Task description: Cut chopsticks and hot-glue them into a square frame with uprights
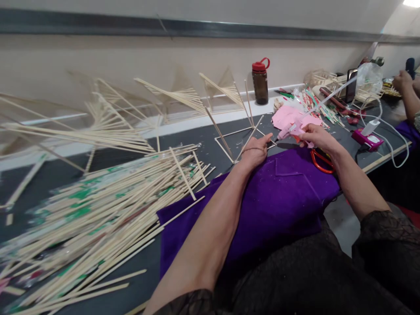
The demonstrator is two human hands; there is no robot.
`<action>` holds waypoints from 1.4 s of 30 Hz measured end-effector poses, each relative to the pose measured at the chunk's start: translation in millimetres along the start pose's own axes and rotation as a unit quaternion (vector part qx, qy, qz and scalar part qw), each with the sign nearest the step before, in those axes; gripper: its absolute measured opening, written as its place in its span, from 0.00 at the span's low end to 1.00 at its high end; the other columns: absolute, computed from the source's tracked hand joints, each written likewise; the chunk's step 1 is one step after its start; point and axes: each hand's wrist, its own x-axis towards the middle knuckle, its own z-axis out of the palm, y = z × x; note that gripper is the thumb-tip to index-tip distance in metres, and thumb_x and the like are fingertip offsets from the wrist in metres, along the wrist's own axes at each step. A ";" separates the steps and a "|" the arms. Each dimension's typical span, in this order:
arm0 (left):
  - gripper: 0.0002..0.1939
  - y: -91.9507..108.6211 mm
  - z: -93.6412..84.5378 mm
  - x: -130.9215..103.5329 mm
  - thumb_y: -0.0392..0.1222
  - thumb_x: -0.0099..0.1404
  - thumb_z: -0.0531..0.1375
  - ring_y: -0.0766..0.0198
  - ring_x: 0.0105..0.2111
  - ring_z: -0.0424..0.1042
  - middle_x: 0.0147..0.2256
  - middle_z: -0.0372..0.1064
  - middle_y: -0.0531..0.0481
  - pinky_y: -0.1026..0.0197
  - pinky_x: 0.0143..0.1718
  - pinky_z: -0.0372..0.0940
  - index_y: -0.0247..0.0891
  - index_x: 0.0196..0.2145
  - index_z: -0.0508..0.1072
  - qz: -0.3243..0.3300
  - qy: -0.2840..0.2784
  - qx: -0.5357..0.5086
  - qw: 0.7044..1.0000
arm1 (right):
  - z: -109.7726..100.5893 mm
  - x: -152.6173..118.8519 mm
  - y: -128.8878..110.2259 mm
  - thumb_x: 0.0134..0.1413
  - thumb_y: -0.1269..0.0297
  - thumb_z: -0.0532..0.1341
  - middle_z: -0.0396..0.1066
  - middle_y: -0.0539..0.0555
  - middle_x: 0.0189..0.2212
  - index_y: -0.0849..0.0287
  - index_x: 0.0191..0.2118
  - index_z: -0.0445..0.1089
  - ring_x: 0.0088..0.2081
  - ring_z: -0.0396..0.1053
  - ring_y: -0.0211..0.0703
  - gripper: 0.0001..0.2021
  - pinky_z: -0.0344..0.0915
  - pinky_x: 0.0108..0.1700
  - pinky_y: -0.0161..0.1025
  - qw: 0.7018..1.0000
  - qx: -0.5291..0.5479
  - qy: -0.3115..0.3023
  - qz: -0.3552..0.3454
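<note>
My right hand (317,136) grips a pink hot glue gun (293,128), its nozzle pointing left toward my other hand. My left hand (256,152) is at the right front corner of a small stick frame (224,151), with the forefinger stretched toward the nozzle and the other fingers curled and partly hidden. The frame has a square base lying on the dark table, with thin sticks rising upright or slanted from it. Just where the nozzle tip meets the frame is too small to make out.
Twisted stick structures (173,97) stand along the wall. Many loose sticks (108,210) lie at left. A purple cloth (275,201) covers my lap and the table edge. Orange-handled scissors (322,162), a bottle (260,83) and a magenta box (366,139) with cables are nearby. Another person's hand (403,82) shows far right.
</note>
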 end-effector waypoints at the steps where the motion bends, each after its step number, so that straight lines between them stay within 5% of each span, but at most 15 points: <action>1: 0.29 -0.9 0.5 0.6 0.32 0.69 0.52 0.55 0.51 0.72 0.52 0.77 0.48 0.55 0.53 0.65 0.50 0.65 0.67 0.010 -0.009 -0.002 1.000 | 0.0 -0.6 -0.3 0.55 0.69 0.62 0.76 0.54 0.29 0.60 0.39 0.65 0.26 0.71 0.36 0.07 0.60 0.27 0.31 1.000 -0.004 0.000 0.005; 10: 0.33 0.0 -1.2 1.5 0.32 0.70 0.51 0.54 0.53 0.69 0.58 0.73 0.48 0.51 0.58 0.63 0.45 0.71 0.57 0.031 -0.047 0.022 0.998 | 2.2 -2.1 -1.3 0.51 0.75 0.59 0.78 0.58 0.42 0.61 0.52 0.62 0.26 0.71 0.34 0.20 0.67 0.31 0.35 0.999 -0.036 0.009 -0.006; 18: 0.33 -1.0 -1.4 2.2 0.32 0.70 0.51 0.54 0.54 0.68 0.58 0.73 0.47 0.51 0.58 0.62 0.42 0.71 0.56 0.034 -0.048 0.020 0.998 | 1.9 6.4 17.5 0.42 0.71 0.66 0.76 0.51 0.33 0.54 0.41 0.58 0.20 0.65 0.33 0.20 0.61 0.22 0.33 0.994 0.080 -0.036 -0.068; 25: 0.32 -0.5 -1.3 2.3 0.33 0.70 0.50 0.52 0.55 0.67 0.59 0.72 0.45 0.49 0.58 0.62 0.40 0.71 0.56 0.026 -0.054 0.003 0.998 | 9.0 7.7 23.3 0.46 0.70 0.63 0.74 0.49 0.31 0.54 0.40 0.57 0.20 0.61 0.32 0.17 0.57 0.22 0.34 0.989 0.079 -0.040 -0.121; 42: 0.32 -4.4 1.7 3.2 0.34 0.70 0.51 0.54 0.55 0.68 0.58 0.73 0.47 0.52 0.58 0.62 0.42 0.70 0.58 0.030 -0.040 0.002 0.999 | 7.2 1.8 17.0 0.52 0.67 0.62 0.71 0.49 0.30 0.54 0.41 0.57 0.23 0.63 0.36 0.13 0.60 0.27 0.38 0.989 -0.065 -0.004 -0.131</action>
